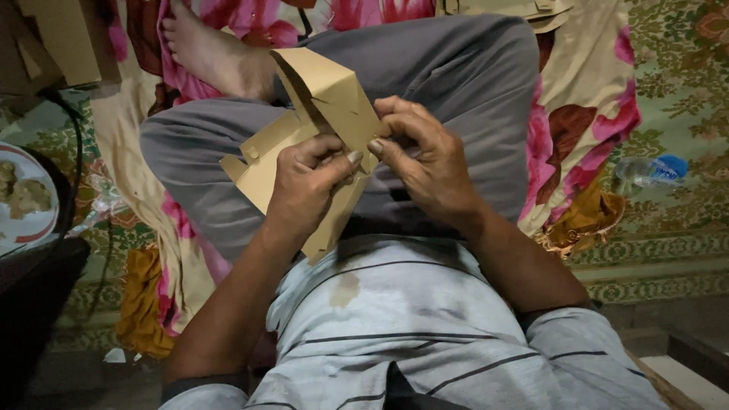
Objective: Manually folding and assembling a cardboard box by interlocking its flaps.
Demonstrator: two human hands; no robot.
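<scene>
Matt brown cardboard blank (319, 129), stiff and smooth, creased along its folds, pinched in the left hand (304, 186) and the right hand (425, 163). Grey trousers (456, 68) look soft, plain-woven cloth. The flowered sheet (585, 114) is thin printed fabric. The bottle (645, 171) is clear, glossy plastic, crinkled.

Left hand (307, 186) and right hand (425, 156) raised over the lap, fingers curled, thumbs pinching, fingertips almost meeting.

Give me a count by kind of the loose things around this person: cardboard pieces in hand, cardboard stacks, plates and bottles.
Cardboard piece in both hands: 1
Cardboard stacks on the floor: 2
Plates: 1
Plastic bottles: 1
Total: 5
</scene>
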